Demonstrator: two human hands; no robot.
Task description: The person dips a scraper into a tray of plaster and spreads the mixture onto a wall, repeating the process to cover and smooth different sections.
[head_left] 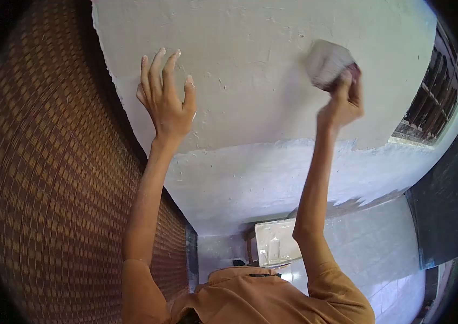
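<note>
My right hand (343, 102) is closed on a piece of sandpaper (330, 60), pale grey on its broad face and reddish-brown along the lower edge. Motion blurs both, and the sandpaper is up close against the plastered wall (250, 92). Further left, my left hand (168, 102) is raised with fingers spread, its fingertips whitened with dust. It holds nothing and lies over the wall's left part in this view. Small raised flecks and ridges mark the plaster around both hands.
A brown woven screen (61, 162) runs along the left side. At right are a barred window (429, 97) and a dark panel (448, 200). Below, a pale-topped table (277, 241) stands on the tiled floor (369, 237).
</note>
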